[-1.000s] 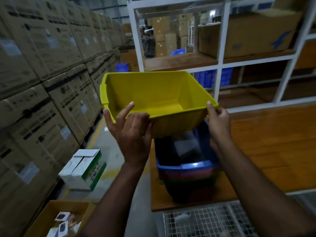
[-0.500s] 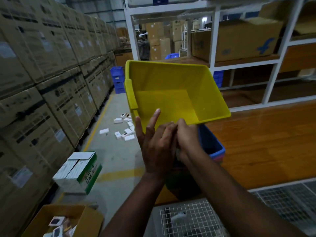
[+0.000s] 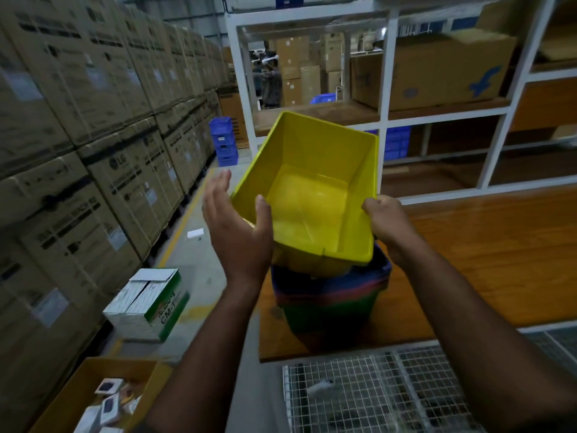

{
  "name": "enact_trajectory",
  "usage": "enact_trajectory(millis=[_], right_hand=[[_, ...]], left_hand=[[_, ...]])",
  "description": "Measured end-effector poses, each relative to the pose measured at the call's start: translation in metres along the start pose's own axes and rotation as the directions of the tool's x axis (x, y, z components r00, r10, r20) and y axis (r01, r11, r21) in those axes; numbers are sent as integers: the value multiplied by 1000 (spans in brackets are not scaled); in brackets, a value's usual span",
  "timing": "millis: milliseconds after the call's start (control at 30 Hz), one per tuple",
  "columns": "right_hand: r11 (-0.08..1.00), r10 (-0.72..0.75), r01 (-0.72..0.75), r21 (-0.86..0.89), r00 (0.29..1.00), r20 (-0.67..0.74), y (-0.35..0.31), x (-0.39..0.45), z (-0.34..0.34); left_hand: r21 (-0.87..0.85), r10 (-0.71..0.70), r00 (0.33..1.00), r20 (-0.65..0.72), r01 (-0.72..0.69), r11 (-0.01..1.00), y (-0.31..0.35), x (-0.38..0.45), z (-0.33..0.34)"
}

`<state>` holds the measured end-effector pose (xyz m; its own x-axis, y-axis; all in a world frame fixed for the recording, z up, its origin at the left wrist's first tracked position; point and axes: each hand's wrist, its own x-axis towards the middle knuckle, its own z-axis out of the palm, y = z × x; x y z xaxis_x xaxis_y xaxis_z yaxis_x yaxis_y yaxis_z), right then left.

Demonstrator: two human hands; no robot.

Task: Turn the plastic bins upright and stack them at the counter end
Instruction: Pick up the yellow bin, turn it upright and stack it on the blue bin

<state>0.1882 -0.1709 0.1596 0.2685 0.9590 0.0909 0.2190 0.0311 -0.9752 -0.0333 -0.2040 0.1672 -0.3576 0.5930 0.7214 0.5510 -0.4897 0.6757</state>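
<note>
A yellow plastic bin (image 3: 312,207) hangs open side up, tilted toward me, with its near end just above a nested stack of bins (image 3: 331,295). The stack shows a blue rim on top, a red edge under it and a green body below. It stands at the left end of the wooden counter (image 3: 484,260). My left hand (image 3: 237,226) cups the yellow bin's near left corner, thumb over the rim, fingers stretched up the outside. My right hand (image 3: 387,223) grips the near right corner of the rim.
A wall of cardboard cartons (image 3: 78,135) lines the aisle on the left. On the floor lie a white and green box (image 3: 150,304) and an open carton of small packets (image 3: 103,398). A wire mesh surface (image 3: 374,395) adjoins the counter. White shelving (image 3: 387,89) stands behind.
The yellow bin has turned and come down onto the stack's top. My right hand went from the bin's near middle to its right corner. My left hand opened around the left corner.
</note>
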Motion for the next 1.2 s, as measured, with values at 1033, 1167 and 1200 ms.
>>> enact_trajectory(millis=[1033,1167,1200], right_hand=[[999,26,-27,-20,997,-72,42,-8,-8],[984,30,-43,-175,997,-74,57,-17,-2],[980,25,-38,-194,997,-69,61,-19,-1]], left_hand=[[147,-343,920,189,319,936,-19,-66,29],[325,-340,884,320,235,916,-25,-80,32],[338,-337,882,329,224,914,-25,-84,32]])
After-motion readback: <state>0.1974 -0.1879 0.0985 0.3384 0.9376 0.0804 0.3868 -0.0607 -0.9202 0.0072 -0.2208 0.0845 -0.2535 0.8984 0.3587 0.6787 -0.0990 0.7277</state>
